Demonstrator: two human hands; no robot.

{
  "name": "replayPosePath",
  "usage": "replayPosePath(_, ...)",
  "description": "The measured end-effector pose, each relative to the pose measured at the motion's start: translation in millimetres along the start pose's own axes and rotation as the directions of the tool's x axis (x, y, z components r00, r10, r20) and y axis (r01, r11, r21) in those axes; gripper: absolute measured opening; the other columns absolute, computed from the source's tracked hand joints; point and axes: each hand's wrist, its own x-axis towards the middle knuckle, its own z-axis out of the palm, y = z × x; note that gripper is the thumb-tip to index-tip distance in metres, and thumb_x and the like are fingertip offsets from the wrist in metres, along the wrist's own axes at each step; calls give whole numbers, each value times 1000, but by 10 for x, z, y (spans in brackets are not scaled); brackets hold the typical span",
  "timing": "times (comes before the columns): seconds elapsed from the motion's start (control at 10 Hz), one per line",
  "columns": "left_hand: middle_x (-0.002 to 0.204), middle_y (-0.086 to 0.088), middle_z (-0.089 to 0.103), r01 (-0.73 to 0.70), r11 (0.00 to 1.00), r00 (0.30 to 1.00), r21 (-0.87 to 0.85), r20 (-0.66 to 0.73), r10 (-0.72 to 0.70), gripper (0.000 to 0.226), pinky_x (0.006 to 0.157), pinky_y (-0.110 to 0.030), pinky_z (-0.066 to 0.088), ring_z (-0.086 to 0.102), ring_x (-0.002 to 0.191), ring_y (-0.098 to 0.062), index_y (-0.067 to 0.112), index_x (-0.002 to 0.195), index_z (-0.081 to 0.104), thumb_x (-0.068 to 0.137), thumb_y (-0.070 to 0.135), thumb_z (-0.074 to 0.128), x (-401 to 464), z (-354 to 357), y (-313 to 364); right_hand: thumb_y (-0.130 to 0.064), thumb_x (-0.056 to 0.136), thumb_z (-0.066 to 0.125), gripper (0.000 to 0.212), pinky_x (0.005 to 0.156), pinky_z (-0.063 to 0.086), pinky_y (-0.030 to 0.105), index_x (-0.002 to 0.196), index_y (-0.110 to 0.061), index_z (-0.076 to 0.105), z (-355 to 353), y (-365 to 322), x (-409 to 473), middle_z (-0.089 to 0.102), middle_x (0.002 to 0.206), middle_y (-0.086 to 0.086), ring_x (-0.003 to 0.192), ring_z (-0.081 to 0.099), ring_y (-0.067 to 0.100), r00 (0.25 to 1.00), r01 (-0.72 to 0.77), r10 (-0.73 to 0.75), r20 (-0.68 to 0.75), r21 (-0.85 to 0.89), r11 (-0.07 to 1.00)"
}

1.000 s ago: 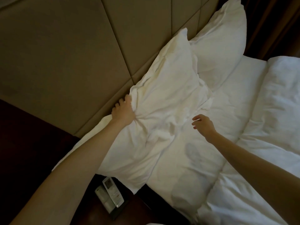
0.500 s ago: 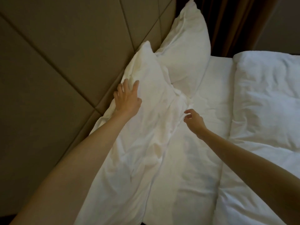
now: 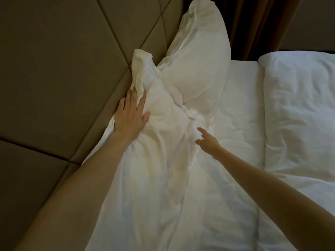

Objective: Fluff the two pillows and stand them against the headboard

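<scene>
near pillow (image 3: 159,160): white, crumpled, soft cotton case, leaning on padded tan headboard (image 3: 59,69)
far pillow (image 3: 201,66): plump, smoother, propped upright on headboard, touching near pillow
left hand (image 3: 129,116): fingers spread flat, pressing near pillow's edge by headboard
right hand (image 3: 208,141): fingers loose, released, at pillow's creased corner
duvet (image 3: 299,105): white, puffy, on bed's right

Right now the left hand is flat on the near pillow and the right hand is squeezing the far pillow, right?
Not quite. In the head view the right hand is open, reaching at the near pillow, not squeezing the far pillow. The left hand does lie flat on the near pillow.
</scene>
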Motion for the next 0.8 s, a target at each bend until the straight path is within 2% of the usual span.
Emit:
replayPosePath(0.1, 157, -22, 22, -8, 999, 999, -50, 38, 10, 69, 114, -42, 22, 25, 143, -33, 14, 155, 10, 98, 50, 28, 40, -17, 12, -15, 92, 50, 62, 104, 41, 40, 148, -26, 27, -7, 7, -28, 39, 148, 16, 133, 40, 31, 1000, 22, -21, 10, -35, 999)
replayPosePath(0.2, 157, -24, 21, 9, 992, 997, -125, 75, 1, 69, 115, -41, 19, 25, 143, -34, 14, 154, 13, 98, 48, 33, 32, -141, 19, -11, 91, 49, 56, 92, 44, 33, 144, -23, 35, -121, -12, -117, 47, 140, 17, 124, 47, 30, 998, 26, -26, -54, 4, 1000)
replayPosePath(0.3, 157, -24, 16, 27, 974, 989, -224, 145, 6, 66, 113, -41, 24, 27, 140, -36, 19, 153, 17, 97, 45, 39, -4, -351, 15, -7, 90, 45, 48, 79, 44, 29, 137, -19, 45, -261, -55, -341, 54, 129, 16, 111, 54, 28, 995, 33, -29, -98, 39, 999)
replayPosePath(0.4, 154, -18, 22, 70, 946, 982, -315, 188, -10, 54, 104, -45, 36, 37, 130, -37, 23, 145, 30, 95, 35, 45, -79, -582, -33, -7, 88, 43, 42, 60, 41, 21, 129, -17, 51, -373, -106, -598, 61, 112, 12, 85, 57, 19, 989, 52, -46, -141, 41, 998)
replayPosePath(0.5, 150, -10, 38, 176, 860, 980, -479, 172, -105, 44, 101, -43, 40, 43, 128, -30, 18, 139, 43, 95, 23, 44, -278, -830, -44, -8, 87, 45, 38, 56, 41, 20, 122, -15, 56, -504, -169, -909, 64, 105, 10, 82, 61, 21, 985, 73, -61, -164, 64, 995)
replayPosePath(0.6, 123, -6, 64, 374, 495, 924, -784, 270, -271, 35, 88, -39, 50, 60, 106, -24, 16, 128, 56, 96, 18, 41, -552, -1095, 19, -7, 86, 49, 32, 61, 44, 23, 115, -13, 60, -635, -191, -1229, 67, 104, 12, 86, 64, 22, 988, 74, -56, -143, 125, 989)
replayPosePath(0.7, 94, -1, 71, 460, 254, 872, -851, 379, -311, 27, 65, -32, 51, 66, 82, -17, 20, 106, 62, 93, 12, 40, -872, -1356, 112, -5, 85, 46, 27, 68, 47, 27, 106, -10, 63, -763, -182, -1623, 71, 96, 11, 76, 64, 17, 985, 101, -75, -154, 169, 980)
replayPosePath(0.8, 81, 4, 71, 461, 76, 849, -884, 415, -327, 28, 61, -20, 44, 66, 71, -9, 22, 87, 64, 91, 9, 40, -1131, -1565, 291, -4, 84, 45, 24, 70, 48, 28, 94, -13, 64, -856, -145, -1947, 72, 86, 6, 75, 66, 18, 972, 168, -129, -198, 196, 966)
